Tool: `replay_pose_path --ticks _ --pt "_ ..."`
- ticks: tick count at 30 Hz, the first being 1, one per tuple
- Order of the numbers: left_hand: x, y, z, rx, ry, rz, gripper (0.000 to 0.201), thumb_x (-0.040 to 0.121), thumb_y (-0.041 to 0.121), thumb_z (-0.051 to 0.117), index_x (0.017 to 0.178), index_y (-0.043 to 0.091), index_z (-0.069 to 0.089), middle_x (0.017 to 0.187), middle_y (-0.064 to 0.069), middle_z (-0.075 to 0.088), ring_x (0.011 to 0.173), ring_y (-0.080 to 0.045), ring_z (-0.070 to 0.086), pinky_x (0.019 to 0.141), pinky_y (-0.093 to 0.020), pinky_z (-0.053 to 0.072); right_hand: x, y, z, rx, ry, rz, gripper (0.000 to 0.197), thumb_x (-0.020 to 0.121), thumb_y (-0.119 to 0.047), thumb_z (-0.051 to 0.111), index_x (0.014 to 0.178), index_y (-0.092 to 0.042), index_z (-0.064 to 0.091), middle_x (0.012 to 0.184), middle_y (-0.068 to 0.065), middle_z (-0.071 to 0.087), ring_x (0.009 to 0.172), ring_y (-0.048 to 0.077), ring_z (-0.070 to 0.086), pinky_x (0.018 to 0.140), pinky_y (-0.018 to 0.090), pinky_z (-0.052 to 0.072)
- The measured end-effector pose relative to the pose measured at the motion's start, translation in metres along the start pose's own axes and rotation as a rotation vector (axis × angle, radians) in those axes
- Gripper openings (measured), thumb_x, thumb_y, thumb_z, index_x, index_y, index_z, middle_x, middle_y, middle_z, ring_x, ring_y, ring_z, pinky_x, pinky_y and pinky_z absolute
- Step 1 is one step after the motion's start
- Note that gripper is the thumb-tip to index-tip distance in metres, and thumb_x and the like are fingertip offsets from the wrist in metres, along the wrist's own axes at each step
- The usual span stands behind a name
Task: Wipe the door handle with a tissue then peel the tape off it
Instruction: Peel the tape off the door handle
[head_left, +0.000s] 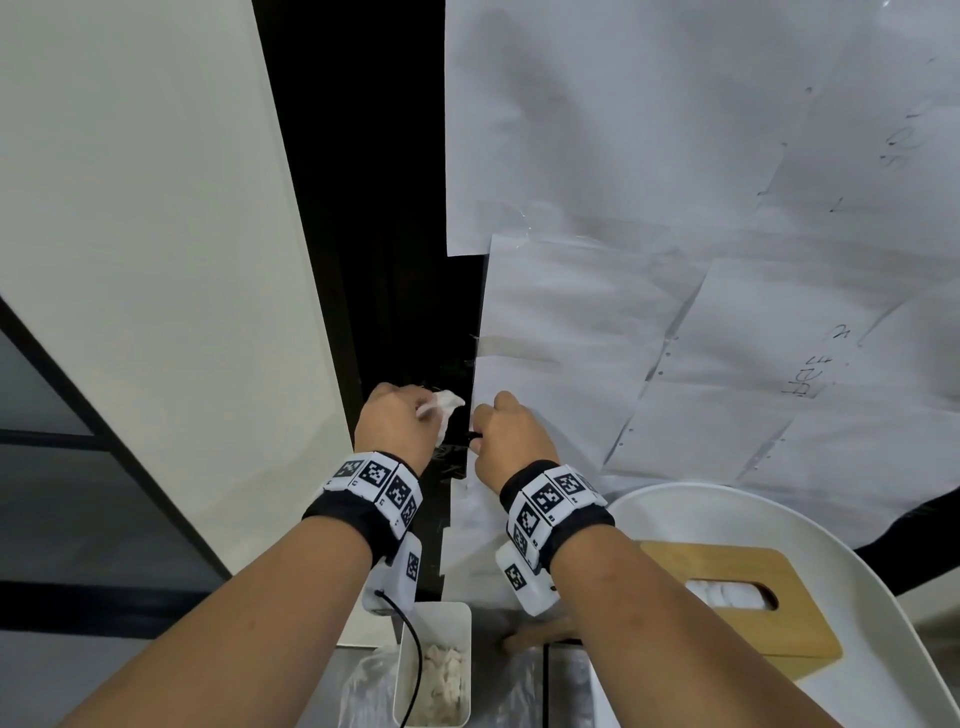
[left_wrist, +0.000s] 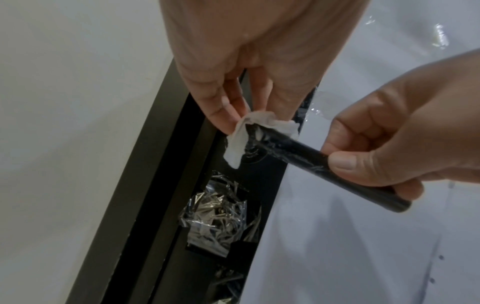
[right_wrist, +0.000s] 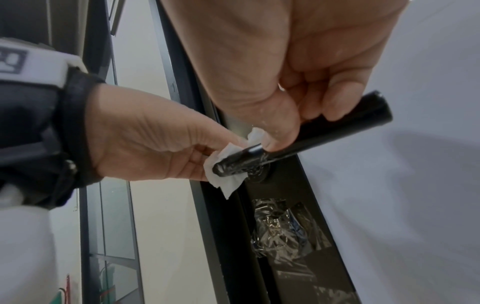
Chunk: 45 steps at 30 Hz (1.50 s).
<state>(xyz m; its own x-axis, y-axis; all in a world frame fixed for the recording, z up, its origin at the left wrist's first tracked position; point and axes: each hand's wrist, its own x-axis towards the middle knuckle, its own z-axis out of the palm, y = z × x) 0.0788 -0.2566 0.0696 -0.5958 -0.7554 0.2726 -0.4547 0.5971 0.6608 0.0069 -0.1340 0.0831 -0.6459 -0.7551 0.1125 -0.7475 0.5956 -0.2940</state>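
A black cylindrical door handle (left_wrist: 298, 156) sticks out from the dark door edge, with clear tape wrinkled over it near the base. My left hand (head_left: 400, 421) pinches a small white tissue (left_wrist: 241, 139) against the handle's base end. My right hand (head_left: 506, 436) grips the handle's outer part between thumb and curled fingers. In the right wrist view the handle (right_wrist: 324, 139) runs from the tissue (right_wrist: 228, 181) up to the right, my right thumb pressed on its middle. In the head view the handle is mostly hidden behind my hands; the tissue (head_left: 444, 408) shows above my left hand.
Crumpled clear tape (left_wrist: 221, 214) covers the lock plate below the handle. White paper sheets (head_left: 675, 208) cover the door. A white chair (head_left: 857, 597) at lower right carries a wooden tissue box (head_left: 743, 603). A white bin (head_left: 434, 670) with used tissues stands below.
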Motion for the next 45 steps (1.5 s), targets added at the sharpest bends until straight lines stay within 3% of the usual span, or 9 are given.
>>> replay_pose_path --ticks 8,17,21,25,31,37,39,41,45 --pt "0.011 0.003 0.000 0.057 -0.018 -0.096 0.026 0.073 0.028 0.076 0.081 0.013 0.057 0.070 0.000 0.059 0.062 -0.016 0.055 0.049 -0.022 0.038 0.000 0.000 0.000 0.002 -0.003 -0.002 0.008 0.088 -0.012 0.056 0.095 -0.007 0.055 0.098 0.009 0.046 0.078 0.022 0.043 0.067 0.037 0.048" --pt "0.021 0.011 0.007 0.258 -0.068 -0.056 0.020 0.082 0.023 0.065 0.086 0.003 0.064 0.080 -0.014 0.067 0.073 -0.029 0.064 0.055 -0.028 0.039 0.000 0.000 -0.002 0.009 -0.027 -0.005 0.010 0.088 -0.010 0.054 0.096 -0.006 0.055 0.100 0.011 0.046 0.079 0.024 0.044 0.071 0.040 0.052" --pt "0.017 0.008 0.001 0.117 -0.017 -0.122 0.033 0.088 0.036 0.061 0.070 0.008 0.063 0.060 -0.005 0.061 0.058 -0.021 0.056 0.050 -0.023 0.036 0.000 -0.001 -0.004 0.005 -0.031 -0.003 0.010 0.088 -0.011 0.054 0.097 -0.006 0.055 0.101 0.010 0.046 0.086 0.028 0.050 0.072 0.040 0.052" --pt "0.015 -0.004 0.002 -0.005 -0.011 -0.182 0.044 0.090 0.036 0.058 0.053 0.013 0.052 0.047 -0.001 0.047 0.045 -0.014 0.044 0.044 -0.021 0.026 0.000 -0.001 -0.004 0.014 -0.028 -0.006 0.009 0.088 -0.010 0.053 0.096 -0.006 0.055 0.100 0.010 0.047 0.086 0.028 0.052 0.073 0.042 0.053" --pt "0.009 -0.007 0.003 -0.186 -0.068 -0.275 0.046 0.093 0.038 0.053 0.053 0.017 0.045 0.052 -0.003 0.048 0.053 -0.023 0.048 0.050 -0.027 0.033 0.000 -0.002 -0.005 0.009 -0.032 -0.007 0.010 0.088 -0.010 0.053 0.097 -0.006 0.055 0.101 0.011 0.047 0.086 0.028 0.052 0.073 0.040 0.052" --pt "0.009 -0.004 0.002 -0.375 -0.093 -0.385 0.038 0.091 0.038 0.058 0.058 0.022 0.048 0.064 -0.007 0.055 0.066 -0.029 0.055 0.071 -0.040 0.051 0.001 -0.002 -0.004 0.011 -0.039 -0.005 0.011 0.088 -0.012 0.054 0.098 -0.006 0.055 0.101 0.011 0.047 0.087 0.028 0.052 0.074 0.040 0.052" --pt "0.010 -0.005 0.001 -0.349 -0.075 -0.365 0.030 0.089 0.037 0.060 0.066 0.020 0.055 0.066 -0.002 0.058 0.070 -0.027 0.059 0.067 -0.034 0.050 0.000 -0.001 -0.003 0.006 -0.035 -0.002 0.011 0.088 -0.012 0.055 0.097 -0.007 0.055 0.101 0.010 0.046 0.086 0.028 0.052 0.073 0.041 0.053" --pt "0.008 -0.003 0.000 -0.299 -0.050 -0.328 0.024 0.088 0.037 0.062 0.075 0.016 0.062 0.066 0.002 0.059 0.065 -0.021 0.058 0.055 -0.025 0.042 0.000 -0.001 -0.003 0.000 -0.028 -0.003 0.010 0.088 -0.012 0.056 0.097 -0.007 0.054 0.100 0.010 0.046 0.085 0.027 0.052 0.072 0.041 0.053" --pt "0.008 0.004 -0.002 -0.260 -0.012 -0.275 0.022 0.085 0.036 0.064 0.074 0.016 0.066 0.066 0.000 0.062 0.057 -0.013 0.054 0.049 -0.020 0.037 -0.001 -0.002 -0.001 -0.006 -0.013 -0.012 0.009 0.087 -0.009 0.056 0.095 -0.006 0.054 0.099 0.011 0.047 0.084 0.028 0.052 0.071 0.040 0.053"
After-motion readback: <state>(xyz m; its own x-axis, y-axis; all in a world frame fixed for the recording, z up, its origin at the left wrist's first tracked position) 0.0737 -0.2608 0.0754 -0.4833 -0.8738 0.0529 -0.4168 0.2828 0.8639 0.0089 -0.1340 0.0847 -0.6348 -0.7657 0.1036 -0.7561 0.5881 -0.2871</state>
